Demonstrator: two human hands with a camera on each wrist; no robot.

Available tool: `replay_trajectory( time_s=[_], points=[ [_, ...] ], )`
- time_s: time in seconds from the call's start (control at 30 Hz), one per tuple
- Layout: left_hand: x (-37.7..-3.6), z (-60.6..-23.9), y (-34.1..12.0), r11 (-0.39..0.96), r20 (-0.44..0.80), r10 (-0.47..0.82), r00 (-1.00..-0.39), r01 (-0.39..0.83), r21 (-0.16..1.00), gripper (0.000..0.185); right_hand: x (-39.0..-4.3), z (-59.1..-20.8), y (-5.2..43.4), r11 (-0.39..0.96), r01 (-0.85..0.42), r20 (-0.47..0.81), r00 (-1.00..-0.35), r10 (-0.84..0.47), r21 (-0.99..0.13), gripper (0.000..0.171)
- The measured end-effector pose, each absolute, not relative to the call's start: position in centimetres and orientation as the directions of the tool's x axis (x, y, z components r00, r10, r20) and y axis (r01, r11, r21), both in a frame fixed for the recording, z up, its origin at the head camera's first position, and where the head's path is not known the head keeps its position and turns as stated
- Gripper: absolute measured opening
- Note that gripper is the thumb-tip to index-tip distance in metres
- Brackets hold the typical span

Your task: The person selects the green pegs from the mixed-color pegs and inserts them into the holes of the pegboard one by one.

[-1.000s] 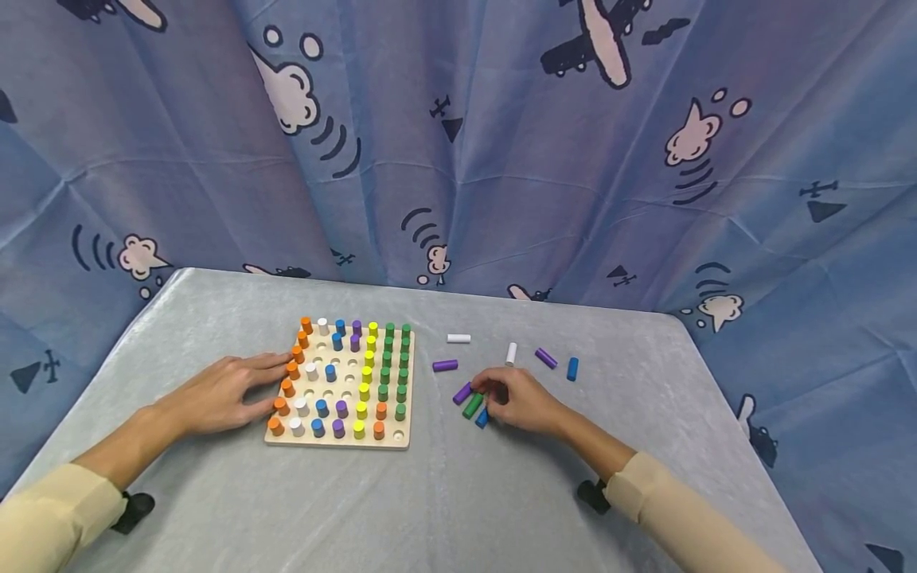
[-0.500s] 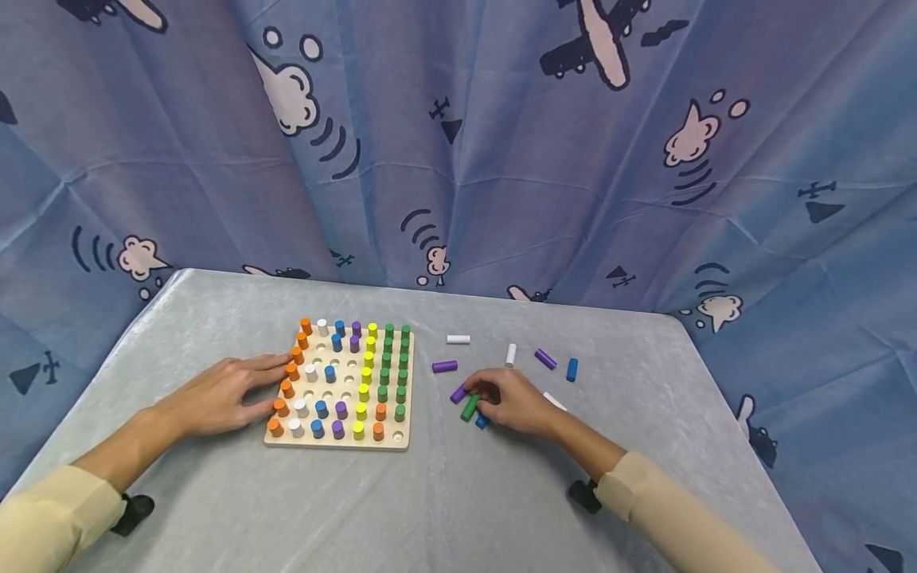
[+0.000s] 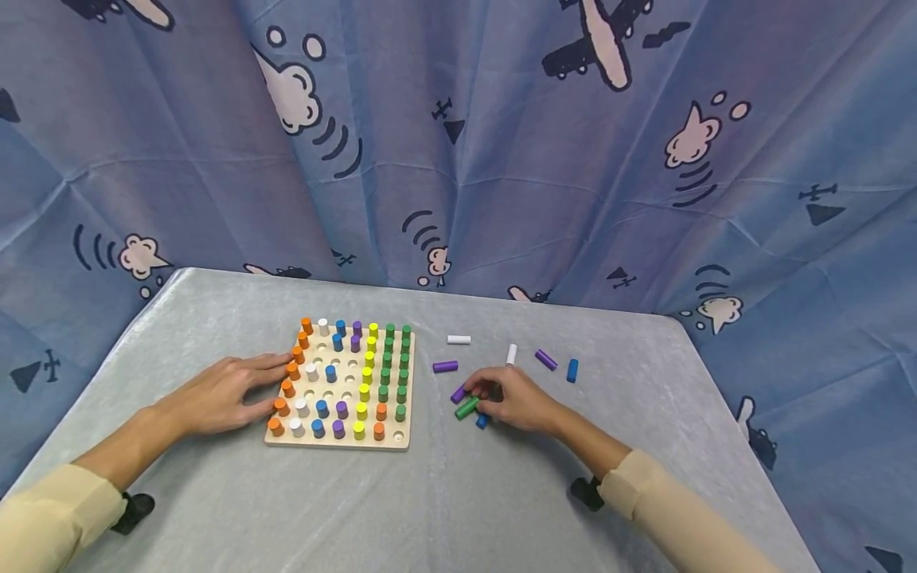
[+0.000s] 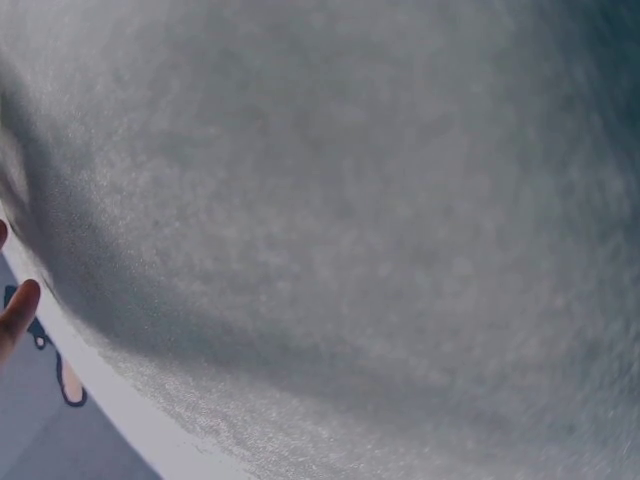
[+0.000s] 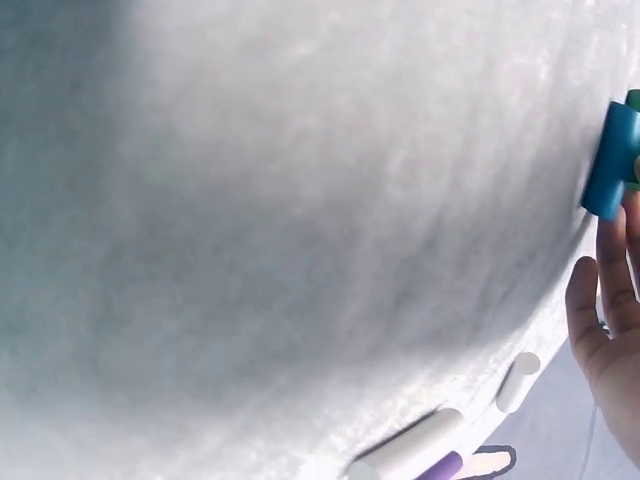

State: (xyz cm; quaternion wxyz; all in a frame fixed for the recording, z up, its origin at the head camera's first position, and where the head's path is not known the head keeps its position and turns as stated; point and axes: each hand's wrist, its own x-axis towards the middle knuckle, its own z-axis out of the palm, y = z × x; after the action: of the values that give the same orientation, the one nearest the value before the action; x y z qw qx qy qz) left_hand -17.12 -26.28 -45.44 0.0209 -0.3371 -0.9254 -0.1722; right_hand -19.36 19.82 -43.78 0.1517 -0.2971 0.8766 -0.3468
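The right hand (image 3: 517,399) rests on the grey table (image 3: 458,493), its curled fingers pinching a green peg (image 3: 466,408) that lies flat right of the wooden pegboard (image 3: 342,386). A purple peg (image 3: 458,394) lies just beyond it and a blue peg (image 3: 482,421) just nearer, both touching the fingers. The left hand (image 3: 220,394) lies flat with straight, relaxed fingers against the pegboard's left edge, beside the orange pegs (image 3: 286,388). Farther right lie loose white pegs (image 3: 458,340), another purple peg (image 3: 545,359) and another blue peg (image 3: 571,370).
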Motion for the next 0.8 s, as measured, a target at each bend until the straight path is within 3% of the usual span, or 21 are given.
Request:
replay_trajectory(
  time_s=[0.8],
  points=[
    [-17.1,-45.2,-26.3,0.715,0.139,0.614,-0.777,0.622,0.32,0.052,-18.2,-43.0,17.6,0.487,-0.45,0.052,-0.772,-0.634,-0.749,0.03]
  ],
)
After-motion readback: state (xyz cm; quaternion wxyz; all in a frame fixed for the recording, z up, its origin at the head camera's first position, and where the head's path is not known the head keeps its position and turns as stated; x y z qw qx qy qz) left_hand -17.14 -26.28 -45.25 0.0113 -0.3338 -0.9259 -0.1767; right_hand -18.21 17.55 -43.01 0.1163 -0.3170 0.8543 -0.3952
